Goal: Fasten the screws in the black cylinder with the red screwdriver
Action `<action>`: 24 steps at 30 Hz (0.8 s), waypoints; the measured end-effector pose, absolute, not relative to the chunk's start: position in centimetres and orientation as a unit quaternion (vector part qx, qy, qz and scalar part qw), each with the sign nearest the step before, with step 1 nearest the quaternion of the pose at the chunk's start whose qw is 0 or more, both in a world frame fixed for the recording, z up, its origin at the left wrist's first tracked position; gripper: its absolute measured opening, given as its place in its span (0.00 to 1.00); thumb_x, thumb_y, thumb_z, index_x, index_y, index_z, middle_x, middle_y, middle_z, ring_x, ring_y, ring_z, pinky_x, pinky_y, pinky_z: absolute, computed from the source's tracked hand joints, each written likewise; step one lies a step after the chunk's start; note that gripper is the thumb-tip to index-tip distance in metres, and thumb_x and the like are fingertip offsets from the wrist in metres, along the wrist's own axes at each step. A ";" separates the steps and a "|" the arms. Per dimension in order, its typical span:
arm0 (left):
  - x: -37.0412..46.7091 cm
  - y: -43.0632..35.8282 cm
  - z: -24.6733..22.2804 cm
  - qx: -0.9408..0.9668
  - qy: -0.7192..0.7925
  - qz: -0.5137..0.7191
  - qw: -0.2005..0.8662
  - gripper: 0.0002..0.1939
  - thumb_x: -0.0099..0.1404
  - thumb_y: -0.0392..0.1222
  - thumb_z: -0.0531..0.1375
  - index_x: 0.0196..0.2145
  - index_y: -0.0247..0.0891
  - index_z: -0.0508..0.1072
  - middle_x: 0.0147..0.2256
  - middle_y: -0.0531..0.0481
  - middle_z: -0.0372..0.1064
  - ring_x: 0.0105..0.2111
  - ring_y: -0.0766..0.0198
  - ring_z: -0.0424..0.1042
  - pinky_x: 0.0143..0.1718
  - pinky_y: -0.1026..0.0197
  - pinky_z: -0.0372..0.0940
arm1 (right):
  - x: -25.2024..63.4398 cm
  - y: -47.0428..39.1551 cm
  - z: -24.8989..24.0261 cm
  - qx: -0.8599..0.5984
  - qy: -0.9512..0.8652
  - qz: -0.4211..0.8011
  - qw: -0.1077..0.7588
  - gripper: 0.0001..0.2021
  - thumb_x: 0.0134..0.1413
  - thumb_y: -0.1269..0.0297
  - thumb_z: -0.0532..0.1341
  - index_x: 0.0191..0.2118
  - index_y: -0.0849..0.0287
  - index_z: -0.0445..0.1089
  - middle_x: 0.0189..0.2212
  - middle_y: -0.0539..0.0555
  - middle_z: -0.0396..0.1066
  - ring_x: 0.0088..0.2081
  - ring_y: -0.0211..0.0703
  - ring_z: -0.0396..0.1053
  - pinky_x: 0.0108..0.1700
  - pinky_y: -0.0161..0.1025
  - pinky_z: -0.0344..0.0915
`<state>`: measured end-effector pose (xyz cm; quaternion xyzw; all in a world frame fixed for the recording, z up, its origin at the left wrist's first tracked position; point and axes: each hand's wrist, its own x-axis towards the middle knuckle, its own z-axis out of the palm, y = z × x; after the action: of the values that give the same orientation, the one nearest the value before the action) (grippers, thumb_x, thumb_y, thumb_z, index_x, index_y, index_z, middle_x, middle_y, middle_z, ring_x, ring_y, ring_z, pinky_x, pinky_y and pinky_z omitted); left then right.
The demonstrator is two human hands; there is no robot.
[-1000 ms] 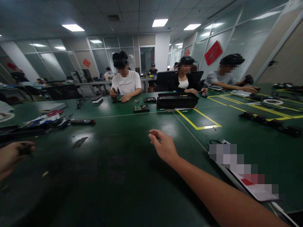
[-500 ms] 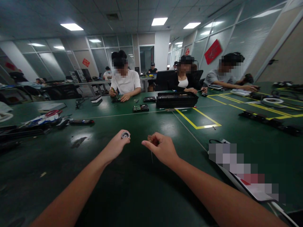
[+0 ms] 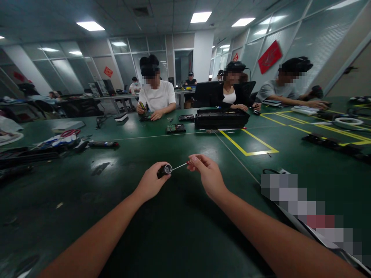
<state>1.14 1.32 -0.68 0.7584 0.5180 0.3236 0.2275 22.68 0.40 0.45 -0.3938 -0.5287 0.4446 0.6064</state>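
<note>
Over the green table [image 3: 121,227], the left hand [image 3: 152,181] grips a cylinder [image 3: 165,170].

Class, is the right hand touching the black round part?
Apart: in the head view, green table shows between the right hand and the black round part.

My head's view, forward and slightly down over the counter [image 3: 130,152].
From my head, I see my left fingers [image 3: 165,178] and right fingers [image 3: 199,162] fairly close, near mid-frame, with both my forearms rising from the bottom edge; the wide view reaches past the counter's far side to the distant wall and ceiling [image 3: 162,15].
</note>
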 end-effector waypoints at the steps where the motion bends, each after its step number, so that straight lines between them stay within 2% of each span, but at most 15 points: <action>1: 1.1 1.3 -0.7 0.755 0.520 0.329 0.228 0.16 0.63 0.38 0.62 0.50 0.40 0.72 0.49 0.47 0.71 0.51 0.55 0.69 0.56 0.51 0.62 | 22.7 0.5 0.2 -0.395 -0.530 0.441 0.608 0.12 0.58 0.54 0.62 0.38 0.58 0.74 0.31 0.53 0.75 0.32 0.42 0.72 0.37 0.41 0.69; 10: 1.0 1.3 -1.2 0.758 0.515 0.324 0.234 0.18 0.63 0.39 0.63 0.52 0.43 0.73 0.51 0.48 0.72 0.53 0.56 0.69 0.58 0.51 0.61 | 22.7 0.0 0.3 -0.389 -0.579 0.408 0.590 0.11 0.60 0.56 0.62 0.41 0.58 0.74 0.33 0.53 0.77 0.34 0.43 0.75 0.40 0.42 0.71; 24: 1.0 1.2 -1.3 0.759 0.500 0.334 0.250 0.19 0.63 0.37 0.64 0.52 0.44 0.74 0.51 0.49 0.72 0.52 0.56 0.69 0.57 0.52 0.62 | 22.5 0.0 0.2 -0.425 -0.590 0.390 0.564 0.13 0.59 0.53 0.63 0.41 0.58 0.74 0.33 0.55 0.78 0.36 0.46 0.77 0.40 0.43 0.71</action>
<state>1.03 1.22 -1.26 0.7592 0.4996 0.3339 0.2501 22.53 -0.04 0.21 -0.4251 -0.5904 0.3902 0.5643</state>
